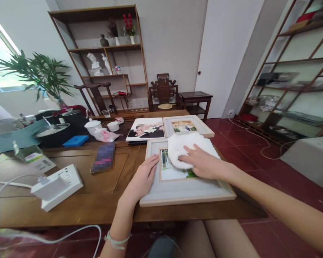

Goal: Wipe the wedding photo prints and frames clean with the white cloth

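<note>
A picture frame (187, 193) with a light wooden rim lies flat near the table's front edge, a photo inside its wide pale mat. Across its left rim rests my left hand (144, 177), fingers stretched out flat and the thumb side hidden. My right hand (201, 162) presses a fluffy white cloth (179, 143) onto the upper right of the frame, its fingertips sunk into the fabric. The cloth covers part of the photo (172, 174). Just behind lie a second framed photo (201, 125) and a photo panel (148, 129) with dark-clothed figures.
A white power strip (61, 186) with a plugged-in cable stands at the left on the wooden table (102, 200). Behind it are an opened box (34, 157), a blurred-out packet (103, 156), a blue block (75, 141), white cups (93, 125) and a black pan (52, 132).
</note>
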A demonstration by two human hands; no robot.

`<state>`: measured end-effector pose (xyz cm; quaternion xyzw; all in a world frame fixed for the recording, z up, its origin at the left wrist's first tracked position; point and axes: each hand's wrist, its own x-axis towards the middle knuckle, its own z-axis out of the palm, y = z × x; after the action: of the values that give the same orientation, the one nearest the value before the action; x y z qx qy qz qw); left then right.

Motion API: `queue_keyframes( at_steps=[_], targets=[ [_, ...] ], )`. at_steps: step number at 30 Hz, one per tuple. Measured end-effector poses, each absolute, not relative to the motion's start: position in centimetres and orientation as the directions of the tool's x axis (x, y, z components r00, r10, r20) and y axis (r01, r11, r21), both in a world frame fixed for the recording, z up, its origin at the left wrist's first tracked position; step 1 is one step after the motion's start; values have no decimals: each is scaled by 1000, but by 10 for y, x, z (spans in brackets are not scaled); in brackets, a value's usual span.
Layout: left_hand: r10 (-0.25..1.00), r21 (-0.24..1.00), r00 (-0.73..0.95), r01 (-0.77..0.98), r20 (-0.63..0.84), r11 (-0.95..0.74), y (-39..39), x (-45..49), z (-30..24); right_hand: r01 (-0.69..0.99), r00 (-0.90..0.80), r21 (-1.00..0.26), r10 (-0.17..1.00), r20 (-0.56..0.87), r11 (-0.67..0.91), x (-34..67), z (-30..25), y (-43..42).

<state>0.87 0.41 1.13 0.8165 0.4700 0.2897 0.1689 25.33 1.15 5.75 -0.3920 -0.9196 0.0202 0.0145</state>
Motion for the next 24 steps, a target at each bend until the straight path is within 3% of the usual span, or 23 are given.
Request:
queue_keyframes(
  at_steps=[6,11,15,20,24],
  targets=[
    [870,536,388,685,305,-493,4,9,11,696,-717,-233,676,-173,679,247,89,-74],
    [868,523,394,692,303,-497,4,10,11,656,-741,-308,665,-90,689,241,84,-85],
    [858,520,400,683,322,-514,5,9,11,691,-702,-274,711,-34,669,246,62,-45],
    [863,539,388,675,323,-505,5,10,12,732,-661,-115,741,121,672,252,45,24],
    [872,556,379,671,310,-490,4,10,13,770,-625,-41,766,152,636,248,45,52]
  ],
)
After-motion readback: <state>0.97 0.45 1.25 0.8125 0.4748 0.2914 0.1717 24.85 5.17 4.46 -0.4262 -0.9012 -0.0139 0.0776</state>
